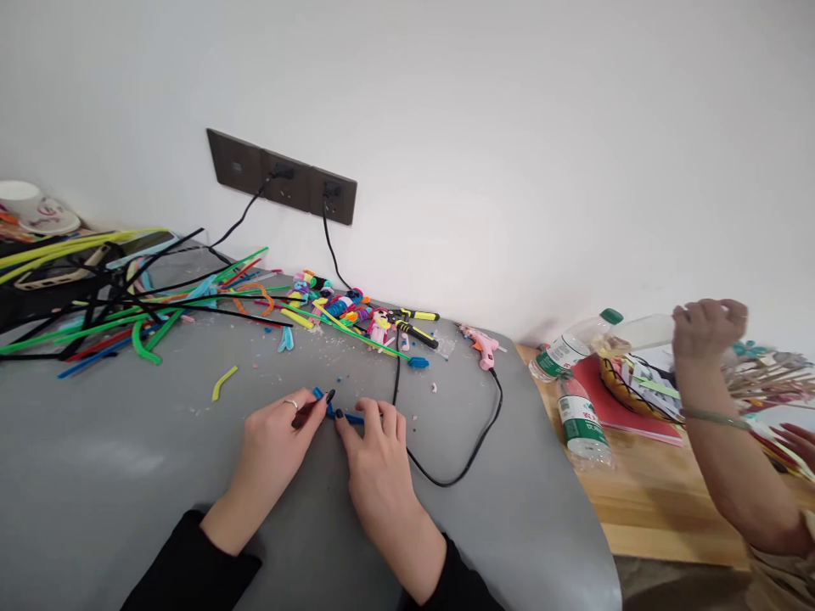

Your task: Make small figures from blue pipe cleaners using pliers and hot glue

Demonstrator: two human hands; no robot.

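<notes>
Over the grey tabletop (146, 458), my left hand (273, 445) pinches one end of a short blue pipe cleaner (351, 418) between thumb and fingertips. My right hand (379, 462) holds the same pipe cleaner just to the right, its fingers curled over it and partly hiding it. The piece looks bent near my left fingertips. Beyond my hands lie a yellow pipe cleaner piece (222, 383), a light blue folded piece (286, 339) and a green strip with a blue tip (417, 362). Small scraps are scattered around.
Pipe cleaners (159, 310) pile up at left. Colourful figures (344, 307), pliers (413, 327) and a pink glue gun (482, 346) lie along the back; its black cord (474, 458) loops right of my hands. Bottles (582, 424), a basket (637, 395) and another person's arm (716, 416) are at right.
</notes>
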